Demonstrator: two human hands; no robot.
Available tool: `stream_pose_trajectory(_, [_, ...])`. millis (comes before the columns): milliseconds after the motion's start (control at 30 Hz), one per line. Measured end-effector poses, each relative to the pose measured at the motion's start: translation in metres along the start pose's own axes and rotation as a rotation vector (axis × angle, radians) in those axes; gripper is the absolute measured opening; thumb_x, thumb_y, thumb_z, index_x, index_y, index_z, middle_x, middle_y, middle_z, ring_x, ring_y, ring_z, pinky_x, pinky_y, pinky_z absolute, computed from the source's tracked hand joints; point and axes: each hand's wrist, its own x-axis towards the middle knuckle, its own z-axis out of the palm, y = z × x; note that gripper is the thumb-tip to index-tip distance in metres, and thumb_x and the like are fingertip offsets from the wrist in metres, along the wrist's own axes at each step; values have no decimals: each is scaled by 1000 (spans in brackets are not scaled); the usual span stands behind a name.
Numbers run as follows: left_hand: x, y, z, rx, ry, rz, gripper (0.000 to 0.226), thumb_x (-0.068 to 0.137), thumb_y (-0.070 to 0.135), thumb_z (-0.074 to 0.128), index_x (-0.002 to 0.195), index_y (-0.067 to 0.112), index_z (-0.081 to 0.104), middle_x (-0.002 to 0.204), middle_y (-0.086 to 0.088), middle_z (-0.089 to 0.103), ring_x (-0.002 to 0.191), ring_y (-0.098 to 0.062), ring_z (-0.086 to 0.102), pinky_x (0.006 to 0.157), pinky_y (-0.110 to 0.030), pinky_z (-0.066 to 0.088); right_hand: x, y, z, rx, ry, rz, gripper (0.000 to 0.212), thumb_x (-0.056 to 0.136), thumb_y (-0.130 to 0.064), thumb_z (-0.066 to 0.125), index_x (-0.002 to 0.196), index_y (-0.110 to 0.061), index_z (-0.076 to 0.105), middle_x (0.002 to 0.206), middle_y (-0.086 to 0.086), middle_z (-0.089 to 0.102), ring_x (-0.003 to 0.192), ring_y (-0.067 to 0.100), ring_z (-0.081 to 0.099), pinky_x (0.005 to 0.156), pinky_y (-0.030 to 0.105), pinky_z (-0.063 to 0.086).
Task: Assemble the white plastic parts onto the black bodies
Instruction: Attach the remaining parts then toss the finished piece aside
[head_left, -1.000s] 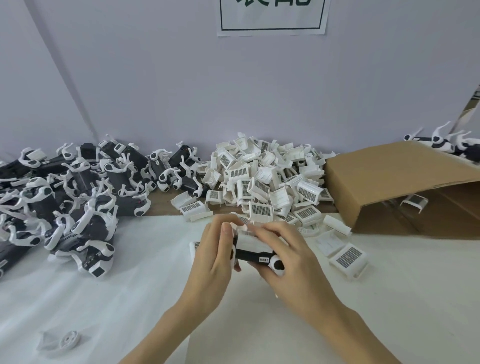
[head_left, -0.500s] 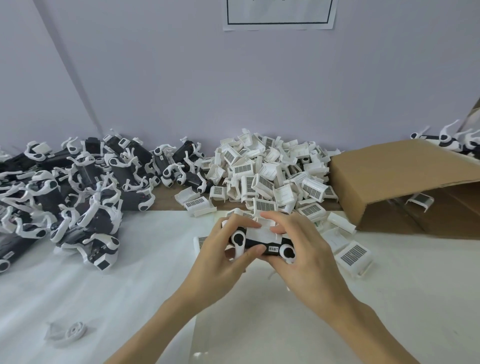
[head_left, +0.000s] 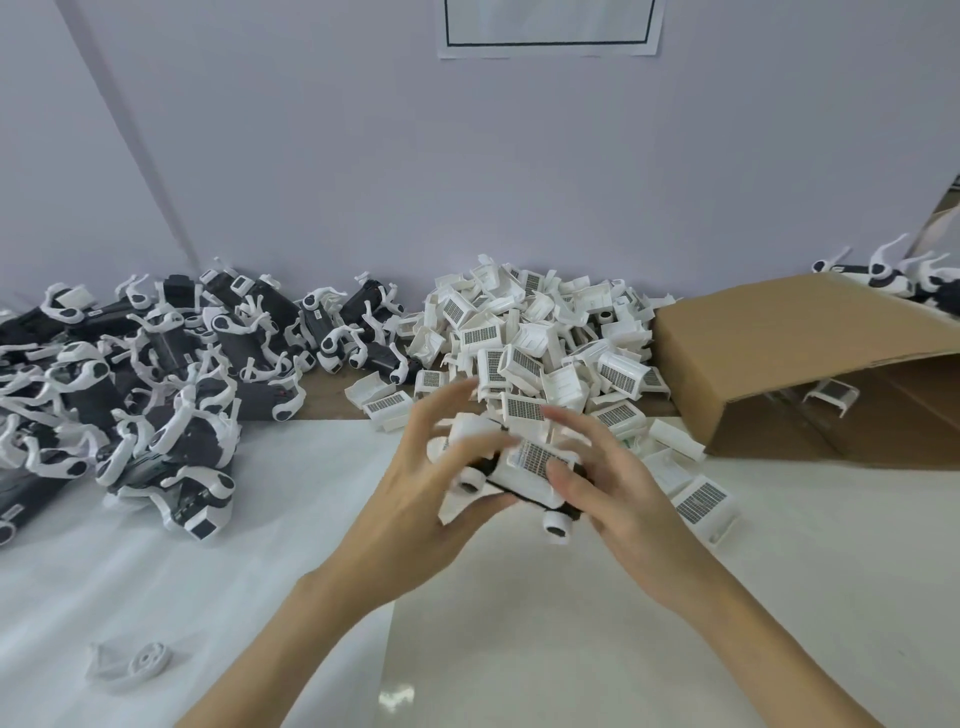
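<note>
Surroundings: a heap of loose white plastic parts (head_left: 540, 343) with dark grilles lies at the back of the counter (head_left: 675, 623), just behind the hands; a heap of black bodies (head_left: 156, 374) with white curved pieces fills the left side.
Box: a cardboard box (head_left: 810, 364) lies on its side at the right, its open mouth towards the white heap, with one white part (head_left: 829, 396) inside; more black-and-white pieces (head_left: 893, 273) show behind it.
Stray piece: a small white wheel-like piece (head_left: 137, 665) lies alone at the near left of the counter.
In the way: spilled white parts crowd the counter right beside and behind the hands.
Task's thing: one black body (head_left: 524, 480) with a white grilled part (head_left: 537, 460) on its top is held above the counter, between both hands, in front of the white heap.
Left grip: the left hand (head_left: 431, 499) carries the body's left end against palm and thumb, fingers spread and blurred above it.
Right grip: the right hand (head_left: 608, 483) holds the right end, thumb pressed on the white grilled part, fingers curved behind.
Writing: a white sheet (head_left: 548, 26) with a black frame hangs on the wall; no words can be read.
</note>
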Motion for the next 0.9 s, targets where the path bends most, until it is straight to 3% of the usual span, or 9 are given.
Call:
stream_pose_trajectory(67, [-1, 2, 0, -178, 46, -220, 59, 96, 42, 77, 145, 35, 44, 148, 5, 52, 144, -18, 49, 116, -22, 39, -1, 1, 3, -204, 94, -139, 64, 91, -32, 80, 147, -40, 49, 114, -10, 69, 110, 13, 67, 95, 21, 49])
stream_pose_trajectory(133, [-2, 4, 1, -372, 21, -431, 57, 94, 47, 75, 142, 37, 46, 132, 16, 66, 129, -14, 62, 103, -16, 45, -2, 5, 9, -478, 133, -277, 76, 87, -33, 83, 152, -38, 43, 116, -10, 67, 122, 16, 62, 103, 15, 41])
stream_pose_trajectory(267, [-2, 0, 1, -443, 34, -486, 38, 94, 39, 77, 127, 26, 63, 119, 13, 73, 116, -12, 68, 93, -18, 49, -3, 9, 14, -720, 149, -417, 78, 94, -50, 73, 159, -36, 33, 125, -17, 62, 128, 13, 57, 104, 13, 38])
stream_pose_trajectory(333, [-2, 0, 1, -472, 55, -471, 37, 93, 34, 79, 125, 25, 63, 117, 9, 73, 115, -17, 68, 95, -25, 52, -4, 7, 14, -720, 150, -395, 75, 97, -58, 64, 160, -38, 28, 128, -20, 62, 130, 9, 56, 104, 12, 38])
stream_pose_trajectory(433, [-4, 5, 8, -480, 99, -459, 36, 93, 39, 77, 121, 24, 62, 112, 6, 74, 108, -22, 69, 91, -27, 52, -5, 7, 15, -678, 196, -406, 65, 98, -48, 66, 155, -38, 35, 119, -21, 64, 123, 8, 60, 101, 10, 38])
stream_pose_trajectory(600, [-2, 8, 8, -478, 154, -450, 31, 91, 42, 75, 113, 23, 64, 101, 9, 73, 95, -15, 69, 84, -24, 51, -4, 2, 21, -626, 227, -432, 48, 97, -44, 65, 141, -39, 47, 111, -19, 63, 118, 12, 63, 97, 12, 41])
stream_pose_trajectory(733, [1, 11, 8, -468, 201, -544, 21, 91, 42, 81, 107, 34, 72, 100, 12, 76, 92, -3, 70, 80, -12, 49, -4, -2, 14, -528, 87, -279, 58, 98, -50, 66, 148, -43, 38, 117, -14, 68, 120, 12, 63, 101, 12, 39])
stream_pose_trajectory(800, [1, 13, 12, -494, 188, -618, 27, 93, 46, 78, 115, 32, 71, 94, 14, 75, 81, -2, 67, 72, -12, 47, -3, 0, 13, -471, 36, -181, 64, 98, -45, 69, 151, -45, 34, 112, -10, 70, 108, 13, 68, 98, 17, 46])
stream_pose_trajectory(900, [-1, 12, 15, -549, 80, -670, 28, 96, 40, 72, 124, 34, 69, 86, 13, 70, 75, -8, 62, 69, -19, 48, -3, 3, 14, -329, 40, -63, 63, 99, -31, 70, 150, -42, 35, 97, -3, 72, 86, 9, 68, 83, 21, 51])
